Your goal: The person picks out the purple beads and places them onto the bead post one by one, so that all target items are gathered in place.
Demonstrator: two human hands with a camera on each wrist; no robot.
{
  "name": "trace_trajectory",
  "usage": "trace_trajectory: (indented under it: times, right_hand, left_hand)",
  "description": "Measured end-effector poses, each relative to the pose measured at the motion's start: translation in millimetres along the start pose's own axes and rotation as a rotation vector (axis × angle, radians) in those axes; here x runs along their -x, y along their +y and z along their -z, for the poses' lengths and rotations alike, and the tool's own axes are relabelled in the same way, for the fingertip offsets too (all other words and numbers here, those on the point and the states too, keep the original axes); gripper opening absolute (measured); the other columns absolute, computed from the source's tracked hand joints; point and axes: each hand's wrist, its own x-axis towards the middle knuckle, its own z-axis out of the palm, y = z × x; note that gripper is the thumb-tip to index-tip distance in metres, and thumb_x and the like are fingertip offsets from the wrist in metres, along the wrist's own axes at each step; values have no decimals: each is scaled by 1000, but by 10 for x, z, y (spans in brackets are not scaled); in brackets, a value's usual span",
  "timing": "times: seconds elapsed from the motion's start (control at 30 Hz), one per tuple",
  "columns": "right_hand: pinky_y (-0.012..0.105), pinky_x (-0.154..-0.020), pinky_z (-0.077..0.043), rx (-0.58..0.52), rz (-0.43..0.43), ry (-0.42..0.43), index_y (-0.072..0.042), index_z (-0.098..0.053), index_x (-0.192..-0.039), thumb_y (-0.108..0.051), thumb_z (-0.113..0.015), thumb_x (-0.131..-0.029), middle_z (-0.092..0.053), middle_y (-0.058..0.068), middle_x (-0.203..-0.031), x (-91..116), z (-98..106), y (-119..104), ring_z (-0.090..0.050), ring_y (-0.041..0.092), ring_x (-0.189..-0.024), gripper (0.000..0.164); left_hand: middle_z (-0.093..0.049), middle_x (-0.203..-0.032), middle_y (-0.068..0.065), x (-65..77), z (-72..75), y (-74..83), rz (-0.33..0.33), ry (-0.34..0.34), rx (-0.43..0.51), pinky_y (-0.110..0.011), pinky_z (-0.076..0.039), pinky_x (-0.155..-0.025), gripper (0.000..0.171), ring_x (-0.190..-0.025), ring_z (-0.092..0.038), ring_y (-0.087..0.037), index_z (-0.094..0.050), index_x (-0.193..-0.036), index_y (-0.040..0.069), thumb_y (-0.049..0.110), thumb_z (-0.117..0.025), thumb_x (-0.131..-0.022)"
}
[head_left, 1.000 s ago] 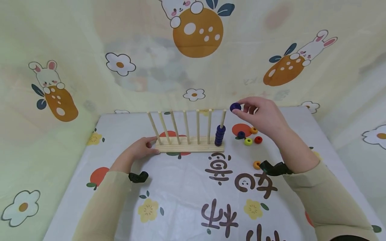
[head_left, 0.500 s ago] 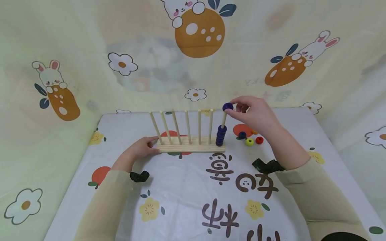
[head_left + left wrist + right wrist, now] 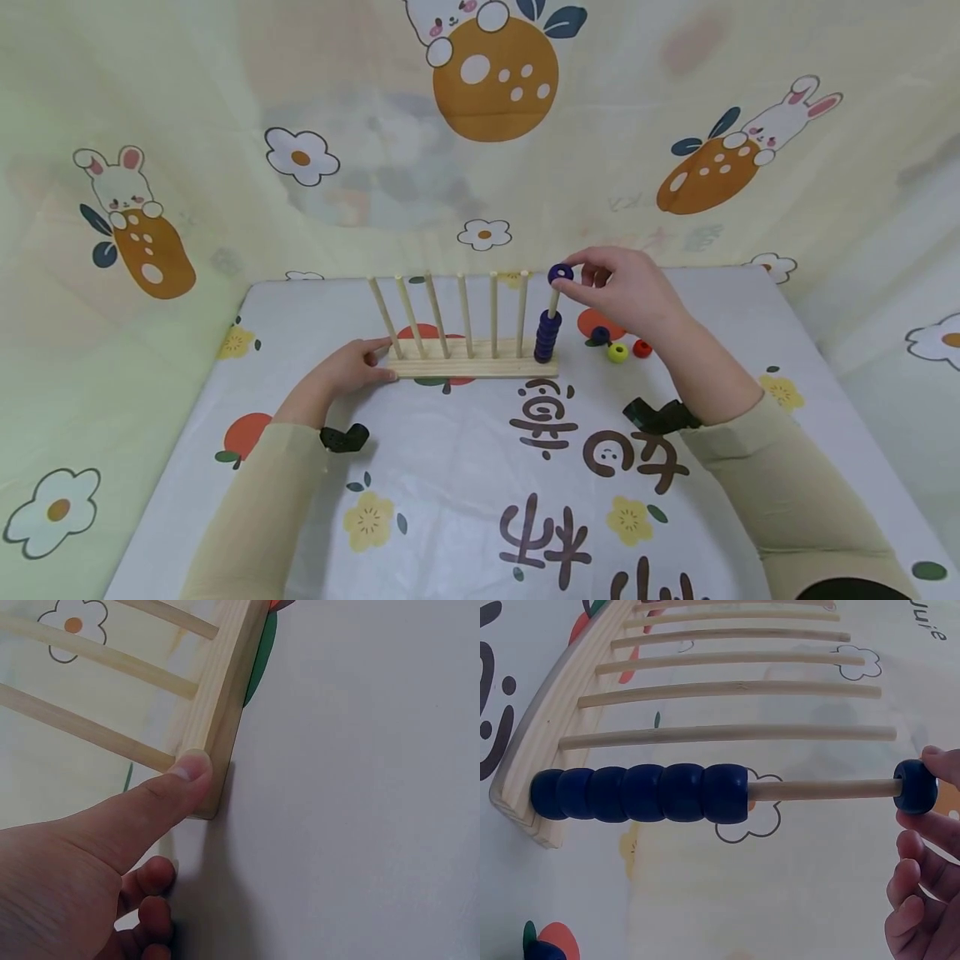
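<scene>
A wooden rack has a long base (image 3: 472,368) with several upright pegs. My left hand (image 3: 348,367) grips the base's left end; in the left wrist view the thumb (image 3: 184,784) presses on its edge. Several dark blue beads (image 3: 645,793) are stacked at the foot of the rightmost peg (image 3: 832,790). Between thumb and fingers, my right hand (image 3: 633,287) pinches another dark blue bead (image 3: 916,787) right at that peg's tip. The other pegs carry no beads.
Loose beads lie right of the rack: a dark blue one (image 3: 600,335), a yellow-green one (image 3: 617,353) and a red one (image 3: 642,348), close below the right forearm. A patterned curtain (image 3: 375,225) rises behind the table's back edge.
My right hand has moved left with the dark blue bead, from beside the rightmost peg to its tip, and the bead has tilted. The left hand keeps its hold on the base.
</scene>
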Motion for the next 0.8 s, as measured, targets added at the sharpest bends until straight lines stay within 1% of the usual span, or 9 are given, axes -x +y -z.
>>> trace_trajectory:
  times: [0.13,0.37,0.63,0.8]
  right_hand:
    - [37,-65,-46,13,-1,-2,-19,-69,-122,-48,-68,-91,-60,5,-92,-16,1,-4,-52,23,-89,43]
    - [36,-67,-47,-1,-2,-13,-18,-67,-126,-51,-67,-90,-61,4,-96,-17,-22,28,-53,23,-91,49]
    - [37,-68,-48,-6,-22,-21,-17,-68,-125,-54,-66,-90,-61,5,-102,-1,-55,144,-53,24,-93,51]
    - [36,-66,-48,-9,-34,-27,-17,-68,-126,-51,-66,-91,-61,6,-102,5,-81,255,-53,24,-93,48]
  left_hand:
    - [-49,-102,-12,8,26,19,-5,0,-4,-40,-38,-78,77,-99,-46,-27,-40,-153,25,39,-76,-87]
    - [-48,-101,-12,32,34,21,-6,2,-5,-40,-38,-78,76,-98,-46,-27,-40,-153,23,37,-76,-88]
    - [-48,-101,-12,22,26,15,-3,-3,1,-41,-37,-78,76,-99,-46,-27,-41,-153,25,37,-76,-87]
    - [-48,-102,-12,5,15,8,-1,-6,-1,-41,-38,-79,76,-100,-46,-28,-41,-153,25,37,-77,-87]
